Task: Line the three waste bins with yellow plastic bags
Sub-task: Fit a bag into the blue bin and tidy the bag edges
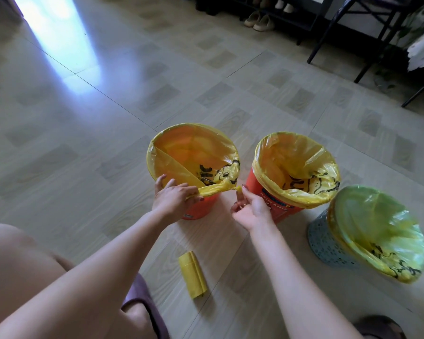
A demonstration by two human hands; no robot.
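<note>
Three bins stand on the floor, each with a yellow bag over its rim. The left orange bin [198, 210] holds a yellow bag [181, 152] whose near edge is gathered into a twisted strand. My left hand [173, 198] grips that strand at the bin's near rim. My right hand [249, 207] pinches the strand's tip between the two orange bins. The middle orange bin [257, 189] and the grey perforated bin [324, 245] at the right each carry a spread yellow bag.
A folded roll of yellow bags [192, 275] lies on the tiled floor [83, 143] near my knees. Slippers [260, 20] and a dark shoe rack sit at the back. Black chair legs [367, 57] stand at the back right.
</note>
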